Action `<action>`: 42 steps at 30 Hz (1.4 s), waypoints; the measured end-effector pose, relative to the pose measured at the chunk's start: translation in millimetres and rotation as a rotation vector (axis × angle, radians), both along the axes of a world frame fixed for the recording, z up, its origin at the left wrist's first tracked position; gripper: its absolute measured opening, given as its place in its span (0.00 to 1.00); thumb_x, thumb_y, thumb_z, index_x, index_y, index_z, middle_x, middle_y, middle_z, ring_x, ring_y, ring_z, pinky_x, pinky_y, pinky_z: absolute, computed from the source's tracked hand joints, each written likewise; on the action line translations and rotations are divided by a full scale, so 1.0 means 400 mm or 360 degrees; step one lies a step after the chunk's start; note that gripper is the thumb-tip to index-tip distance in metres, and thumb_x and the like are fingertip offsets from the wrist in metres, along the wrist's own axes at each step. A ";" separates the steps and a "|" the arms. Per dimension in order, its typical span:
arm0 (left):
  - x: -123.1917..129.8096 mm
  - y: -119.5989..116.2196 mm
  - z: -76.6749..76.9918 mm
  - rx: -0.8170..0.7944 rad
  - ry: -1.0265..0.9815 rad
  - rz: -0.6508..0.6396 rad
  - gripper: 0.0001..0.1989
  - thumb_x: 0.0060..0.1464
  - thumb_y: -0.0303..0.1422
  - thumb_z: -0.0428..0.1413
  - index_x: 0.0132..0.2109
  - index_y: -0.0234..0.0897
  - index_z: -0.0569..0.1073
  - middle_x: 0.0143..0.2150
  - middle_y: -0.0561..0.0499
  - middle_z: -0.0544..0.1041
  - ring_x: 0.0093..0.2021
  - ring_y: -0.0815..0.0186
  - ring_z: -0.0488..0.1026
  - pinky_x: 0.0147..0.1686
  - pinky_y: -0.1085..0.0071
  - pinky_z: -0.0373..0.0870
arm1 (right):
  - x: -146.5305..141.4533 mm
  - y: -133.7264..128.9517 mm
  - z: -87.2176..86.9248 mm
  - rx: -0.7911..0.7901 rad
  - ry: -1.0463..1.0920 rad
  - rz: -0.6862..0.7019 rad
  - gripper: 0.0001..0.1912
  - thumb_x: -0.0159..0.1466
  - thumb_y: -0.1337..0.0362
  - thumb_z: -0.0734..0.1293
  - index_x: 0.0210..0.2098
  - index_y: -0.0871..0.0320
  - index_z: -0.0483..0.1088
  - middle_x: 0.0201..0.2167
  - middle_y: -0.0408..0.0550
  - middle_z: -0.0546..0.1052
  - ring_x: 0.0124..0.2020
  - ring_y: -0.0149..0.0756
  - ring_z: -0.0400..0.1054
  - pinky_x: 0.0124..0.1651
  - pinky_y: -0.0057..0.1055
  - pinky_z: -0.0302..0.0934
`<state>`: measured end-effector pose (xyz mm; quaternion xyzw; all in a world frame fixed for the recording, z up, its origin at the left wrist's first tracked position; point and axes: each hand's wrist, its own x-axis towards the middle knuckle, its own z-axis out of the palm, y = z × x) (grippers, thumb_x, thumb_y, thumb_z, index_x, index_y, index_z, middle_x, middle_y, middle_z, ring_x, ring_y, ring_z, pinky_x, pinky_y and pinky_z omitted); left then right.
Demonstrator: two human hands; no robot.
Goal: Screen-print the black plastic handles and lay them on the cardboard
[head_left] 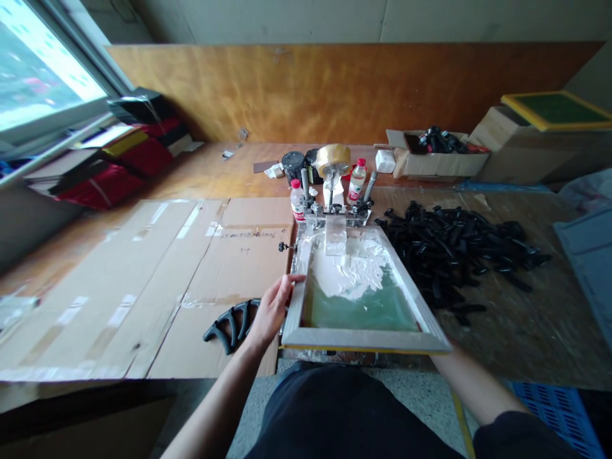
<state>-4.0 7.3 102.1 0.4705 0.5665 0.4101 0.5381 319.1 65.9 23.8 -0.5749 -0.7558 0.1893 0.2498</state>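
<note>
While white ink (349, 271) sits heaped, the left hand (272, 309) clamps the screen frame (363, 341) at 9 o'clock — right hand's grip hidden, cannot tell.

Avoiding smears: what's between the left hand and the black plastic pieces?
Head view: a screen-printing frame, its green mesh partly under white ink, lies between the left hand and the black plastic pieces.

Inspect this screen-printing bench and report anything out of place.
A black ribbed plastic piece lies alone on the cardboard by the left hand. It looks stray: the pile of black parts sits beyond the screen frame, on the other side.
</note>
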 end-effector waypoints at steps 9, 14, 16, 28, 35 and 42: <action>0.010 -0.020 -0.239 -0.0196 0.0413 -0.0048 0.33 0.54 0.48 0.53 0.64 0.41 0.62 0.25 0.57 0.68 0.23 0.71 0.62 0.24 0.76 0.58 | -0.152 0.147 0.130 0.0446 -0.0225 0.0001 0.30 0.57 0.63 0.71 0.58 0.58 0.63 0.57 0.58 0.65 0.57 0.49 0.60 0.56 0.44 0.60; 0.002 -0.012 -0.247 -0.0227 0.0468 -0.0064 0.30 0.53 0.47 0.54 0.60 0.41 0.66 0.26 0.56 0.70 0.23 0.69 0.65 0.25 0.74 0.61 | -0.257 0.119 0.116 0.0081 -0.0518 0.0365 0.07 0.59 0.64 0.70 0.36 0.58 0.71 0.34 0.51 0.74 0.40 0.43 0.67 0.42 0.35 0.61; 0.000 -0.013 -0.247 -0.0234 0.0469 -0.0062 0.30 0.53 0.47 0.54 0.60 0.41 0.67 0.27 0.55 0.71 0.24 0.69 0.66 0.25 0.74 0.62 | -0.240 0.074 0.102 0.0111 -0.0545 0.0620 0.01 0.61 0.68 0.68 0.33 0.58 0.71 0.32 0.50 0.75 0.39 0.42 0.67 0.40 0.33 0.60; -0.002 -0.017 -0.250 -0.0197 0.0423 -0.0047 0.29 0.53 0.48 0.54 0.59 0.39 0.68 0.29 0.54 0.72 0.26 0.68 0.67 0.25 0.74 0.62 | -0.181 0.007 0.100 0.0290 -0.0447 0.0897 0.10 0.61 0.73 0.62 0.35 0.56 0.74 0.34 0.47 0.76 0.40 0.39 0.66 0.41 0.33 0.59; -0.009 -0.015 -0.259 -0.0189 0.0406 -0.0117 0.31 0.55 0.50 0.53 0.61 0.39 0.65 0.28 0.55 0.70 0.26 0.69 0.65 0.25 0.74 0.61 | -0.171 -0.037 0.070 0.0379 -0.0385 0.0963 0.07 0.63 0.69 0.64 0.39 0.56 0.74 0.33 0.47 0.76 0.38 0.39 0.67 0.39 0.32 0.60; -0.020 -0.003 -0.133 -0.0239 0.0094 -0.0121 0.36 0.54 0.52 0.54 0.65 0.42 0.59 0.24 0.58 0.66 0.22 0.71 0.61 0.24 0.75 0.58 | -0.185 0.178 0.207 0.0320 -0.0381 0.0239 0.26 0.62 0.57 0.69 0.59 0.47 0.66 0.40 0.46 0.76 0.36 0.37 0.70 0.37 0.30 0.61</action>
